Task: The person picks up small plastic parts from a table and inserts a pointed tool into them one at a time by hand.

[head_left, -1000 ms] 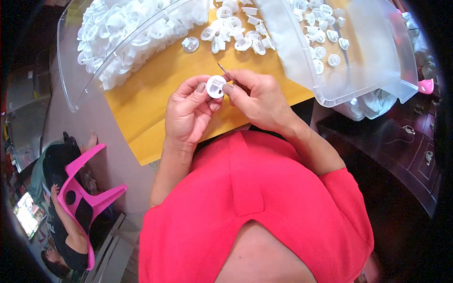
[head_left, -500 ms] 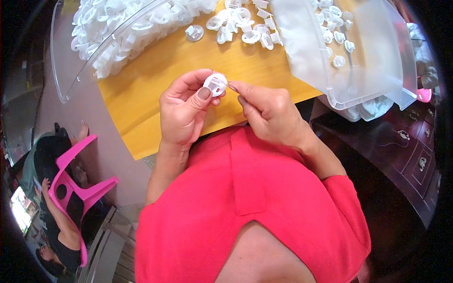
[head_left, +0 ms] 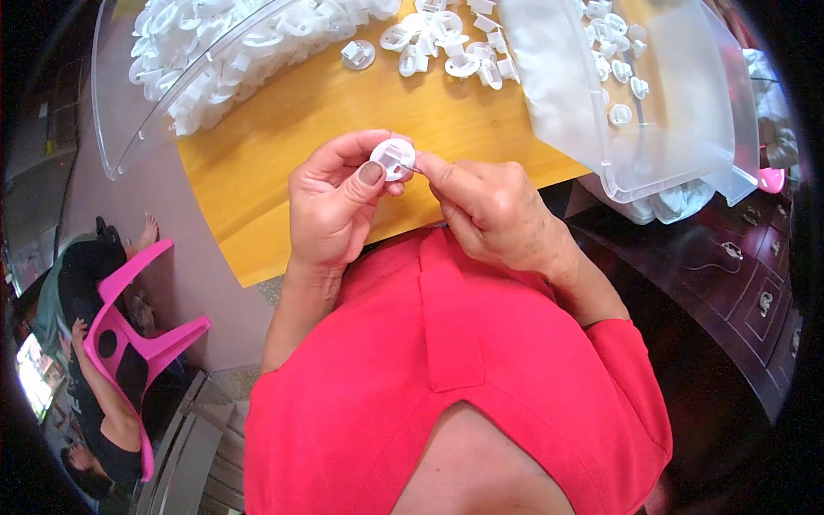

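Observation:
My left hand (head_left: 330, 206) pinches a small round white plastic part (head_left: 393, 159) between thumb and fingers, just above the near edge of the yellow table (head_left: 283, 129). My right hand (head_left: 489, 210) is closed beside it, its fingertips touching the part's right side; whatever thin piece it may hold is hidden by the fingers. Loose white plastic parts (head_left: 446, 47) lie scattered on the table beyond the hands.
A clear plastic bin (head_left: 197, 77) heaped with white parts sits at the far left. A second translucent bin (head_left: 678, 112) with a few parts stands at the right. A person sits on the floor by a pink plastic chair (head_left: 129, 326) at lower left. Dark wooden furniture (head_left: 738, 283) is to the right.
Both hands have come closer to my body with the white part. The thin metal pin seen sticking up from the right hand earlier is no longer visible.

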`<state>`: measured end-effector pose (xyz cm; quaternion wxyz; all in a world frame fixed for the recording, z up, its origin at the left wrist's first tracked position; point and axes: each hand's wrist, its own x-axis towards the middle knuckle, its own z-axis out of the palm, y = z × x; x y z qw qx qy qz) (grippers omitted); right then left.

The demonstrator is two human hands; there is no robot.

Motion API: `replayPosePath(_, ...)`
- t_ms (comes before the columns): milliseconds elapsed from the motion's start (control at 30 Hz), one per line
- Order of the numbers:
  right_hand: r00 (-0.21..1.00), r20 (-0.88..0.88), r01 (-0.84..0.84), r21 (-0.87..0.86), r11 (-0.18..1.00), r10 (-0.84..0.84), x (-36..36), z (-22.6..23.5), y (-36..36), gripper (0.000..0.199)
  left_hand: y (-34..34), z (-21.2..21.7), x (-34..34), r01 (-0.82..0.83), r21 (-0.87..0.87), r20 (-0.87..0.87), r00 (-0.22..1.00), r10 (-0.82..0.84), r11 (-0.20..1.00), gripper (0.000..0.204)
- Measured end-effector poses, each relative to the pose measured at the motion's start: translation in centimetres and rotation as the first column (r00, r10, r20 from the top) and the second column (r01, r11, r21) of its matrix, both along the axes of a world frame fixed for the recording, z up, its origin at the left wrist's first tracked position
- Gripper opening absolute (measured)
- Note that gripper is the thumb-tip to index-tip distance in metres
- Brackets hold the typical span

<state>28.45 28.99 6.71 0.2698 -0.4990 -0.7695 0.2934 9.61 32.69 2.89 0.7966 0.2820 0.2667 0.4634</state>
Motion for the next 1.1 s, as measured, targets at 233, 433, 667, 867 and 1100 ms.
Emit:
replayPosePath(233, 0.998, 0.021, -0.053, 0.022, 0.998, 0.053, 0.4, 0.1, 0.2, 0.047, 0.0, 0.0, 0.0, 0.008, -0.073, 0.054, 0.999, -0.004, 0.997, 0.028)
replayPosePath(433, 0.997, 0.053, -0.061, 0.014, 0.998, 0.060, 0.3, 0.2, 0.4, 0.047, -0.2, 0.0, 0.0, -0.005, -0.015, -0.008, 1.000, 0.005, 1.000, 0.027)
replayPosePath(667, 0.971, -0.241, -0.005, 0.001, 1.000, 0.005, 0.3, -0.5, 0.6, 0.049, -0.6, 0.0, 0.1, 0.023, 0.009, -0.001, 1.000, -0.023, 1.000, 0.027)
replayPosePath(867, 0.993, -0.021, -0.115, -0.071, 0.991, 0.114, 1.2, -0.1, 0.4, 0.048, -0.7, 0.2, 0.2, -0.014, -0.103, 0.006, 1.000, 0.015, 0.995, 0.029)
replayPosePath(1100, 0.993, 0.031, -0.109, -0.070, 0.992, 0.111, 0.9, 0.1, 0.7, 0.048, -0.7, 0.2, 0.1, -0.026, 0.008, -0.096, 0.995, 0.027, 1.000, 0.026)
